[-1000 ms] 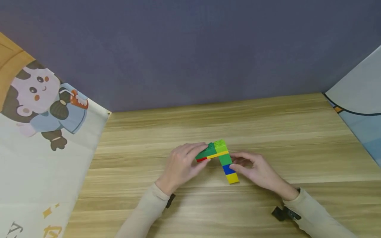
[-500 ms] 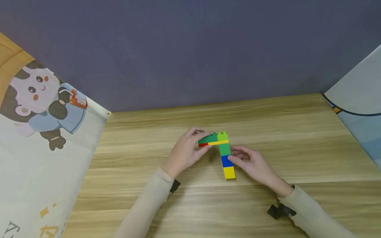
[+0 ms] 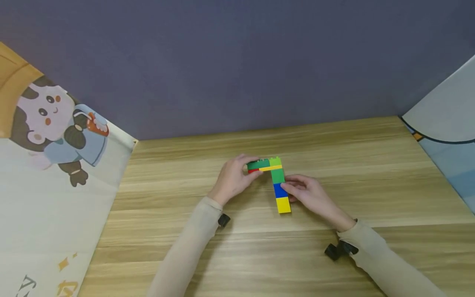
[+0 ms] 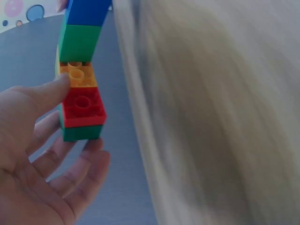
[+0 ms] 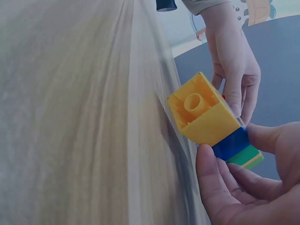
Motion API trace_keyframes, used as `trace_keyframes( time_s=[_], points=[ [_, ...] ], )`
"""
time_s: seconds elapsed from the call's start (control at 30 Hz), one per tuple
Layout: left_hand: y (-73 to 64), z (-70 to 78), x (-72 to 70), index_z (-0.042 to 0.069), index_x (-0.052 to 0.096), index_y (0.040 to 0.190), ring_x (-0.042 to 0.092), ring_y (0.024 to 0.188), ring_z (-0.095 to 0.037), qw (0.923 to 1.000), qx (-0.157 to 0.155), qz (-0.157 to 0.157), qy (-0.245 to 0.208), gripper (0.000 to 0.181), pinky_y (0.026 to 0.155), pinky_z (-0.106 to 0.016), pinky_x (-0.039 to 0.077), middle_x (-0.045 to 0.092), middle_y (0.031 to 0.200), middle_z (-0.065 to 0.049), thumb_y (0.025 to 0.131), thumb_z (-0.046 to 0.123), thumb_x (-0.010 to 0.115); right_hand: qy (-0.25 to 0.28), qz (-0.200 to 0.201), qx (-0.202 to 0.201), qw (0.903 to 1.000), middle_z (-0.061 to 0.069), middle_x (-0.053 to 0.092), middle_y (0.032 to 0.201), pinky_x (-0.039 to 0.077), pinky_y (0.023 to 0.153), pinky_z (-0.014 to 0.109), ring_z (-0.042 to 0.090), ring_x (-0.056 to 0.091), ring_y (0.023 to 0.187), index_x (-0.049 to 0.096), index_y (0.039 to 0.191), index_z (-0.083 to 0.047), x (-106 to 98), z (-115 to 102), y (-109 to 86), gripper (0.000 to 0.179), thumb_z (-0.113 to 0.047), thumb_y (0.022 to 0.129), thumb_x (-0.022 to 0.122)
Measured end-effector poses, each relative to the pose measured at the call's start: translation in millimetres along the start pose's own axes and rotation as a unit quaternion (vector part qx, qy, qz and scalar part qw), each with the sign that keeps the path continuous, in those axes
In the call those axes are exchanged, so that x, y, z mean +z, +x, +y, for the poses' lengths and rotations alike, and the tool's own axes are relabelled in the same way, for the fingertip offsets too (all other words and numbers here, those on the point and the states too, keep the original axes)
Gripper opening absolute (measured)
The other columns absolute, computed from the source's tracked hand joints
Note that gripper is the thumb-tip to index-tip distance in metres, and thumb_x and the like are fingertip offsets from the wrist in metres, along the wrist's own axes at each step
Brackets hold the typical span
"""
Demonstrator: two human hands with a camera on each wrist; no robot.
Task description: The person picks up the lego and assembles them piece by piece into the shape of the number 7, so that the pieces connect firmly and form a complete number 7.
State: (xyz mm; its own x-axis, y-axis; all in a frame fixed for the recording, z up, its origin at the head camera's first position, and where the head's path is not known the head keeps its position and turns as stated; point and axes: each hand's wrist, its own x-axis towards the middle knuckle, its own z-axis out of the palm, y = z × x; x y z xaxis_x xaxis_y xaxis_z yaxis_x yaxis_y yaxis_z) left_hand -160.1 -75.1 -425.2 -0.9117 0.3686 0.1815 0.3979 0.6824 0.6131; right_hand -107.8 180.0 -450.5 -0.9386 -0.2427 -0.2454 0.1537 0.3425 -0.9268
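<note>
Both hands hold one L-shaped assembly of toy building bricks [image 3: 278,176]. Its upper arm has a dark green brick [image 3: 261,164] and a lime green brick [image 3: 275,161], with a red brick [image 4: 83,108] and a flat yellow-orange piece [image 4: 83,77] beneath. Down the long leg run a green brick [image 4: 80,43], a blue brick [image 5: 233,142] and a yellow brick [image 5: 211,124], whose hollow underside faces the right wrist camera. My left hand [image 3: 233,178] pinches the dark green and red end, thumb underneath. Around the blue brick, my right hand [image 3: 312,196] grips with thumb and fingers.
Below the hands lies a wood-grain table [image 3: 156,214], with a dark grey-blue wall [image 3: 237,66] behind it. Printed panels stand at the left [image 3: 55,214] and right [image 3: 449,165]. Black wrist devices [image 3: 224,220] are on both sleeves.
The brick assembly and both hands have moved away toward the back wall. The assembly has turned a little, so its upper arm lies more level in the head view. Both grips stay the same.
</note>
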Motion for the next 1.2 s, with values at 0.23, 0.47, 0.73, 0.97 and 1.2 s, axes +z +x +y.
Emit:
trace_keyframes(
  time_s=[0.23, 0.47, 0.73, 0.97, 1.2],
  points=[
    [-16.1, -13.0, 5.0, 0.015, 0.074, 0.135, 0.067, 0.13, -0.029, 0.9997, -0.002, -0.021, -0.009, 0.044, 0.115, -0.048, 0.051, 0.075, 0.136, -0.007, 0.095, 0.034, 0.082, 0.006, 0.019, 0.017, 0.9997, 0.028, 0.068, 0.138, 0.065, 0.086, 0.032, 0.026, 0.074, 0.112, 0.053, 0.149, 0.008, 25.4, 6.5, -15.3, 0.065, -0.04, 0.107, 0.066],
    [-5.8, -19.3, 16.0, 0.015, 0.076, 0.132, 0.068, 0.128, -0.029, 0.9995, -0.02, -0.022, -0.008, 0.042, 0.115, -0.05, 0.05, 0.076, 0.133, -0.006, 0.095, 0.034, 0.082, 0.006, 0.009, 0.031, 0.9995, 0.029, 0.065, 0.14, 0.065, 0.089, 0.034, 0.029, 0.072, 0.116, 0.051, 0.15, 0.01, 22.6, 10.9, -1.3, 0.065, -0.038, 0.107, 0.065],
    [4.3, -26.2, 21.2, 0.013, 0.076, 0.132, 0.068, 0.131, -0.029, 0.9992, -0.03, -0.025, 0.0, 0.043, 0.114, -0.046, 0.052, 0.075, 0.136, -0.008, 0.095, 0.034, 0.082, -0.035, 0.021, 0.026, 0.9989, 0.027, 0.07, 0.134, 0.064, 0.08, 0.029, 0.019, 0.074, 0.103, 0.057, 0.147, 0.009, 20.9, 11.1, 12.6, 0.06, -0.036, 0.108, 0.064],
    [3.5, -26.2, 19.7, 0.013, 0.077, 0.131, 0.068, 0.131, -0.028, 0.9991, -0.034, -0.025, -0.002, 0.042, 0.113, -0.045, 0.053, 0.075, 0.136, -0.007, 0.095, 0.033, 0.082, -0.079, 0.031, 0.018, 0.9963, 0.025, 0.073, 0.129, 0.062, 0.076, 0.026, 0.017, 0.074, 0.098, 0.059, 0.145, 0.007, 24.6, 7.9, 11.8, 0.057, -0.036, 0.108, 0.062],
    [3.9, -28.2, 20.7, 0.013, 0.077, 0.13, 0.071, 0.127, -0.027, 0.9989, -0.037, -0.027, 0.0, 0.042, 0.109, -0.044, 0.056, 0.076, 0.133, -0.006, 0.094, 0.034, 0.083, -0.139, 0.05, 0.002, 0.989, 0.025, 0.072, 0.134, 0.063, 0.091, 0.043, 0.033, 0.073, 0.116, 0.062, 0.144, 0.005, 27.7, 7.5, 10.7, 0.056, -0.04, 0.109, 0.058]
  ],
)
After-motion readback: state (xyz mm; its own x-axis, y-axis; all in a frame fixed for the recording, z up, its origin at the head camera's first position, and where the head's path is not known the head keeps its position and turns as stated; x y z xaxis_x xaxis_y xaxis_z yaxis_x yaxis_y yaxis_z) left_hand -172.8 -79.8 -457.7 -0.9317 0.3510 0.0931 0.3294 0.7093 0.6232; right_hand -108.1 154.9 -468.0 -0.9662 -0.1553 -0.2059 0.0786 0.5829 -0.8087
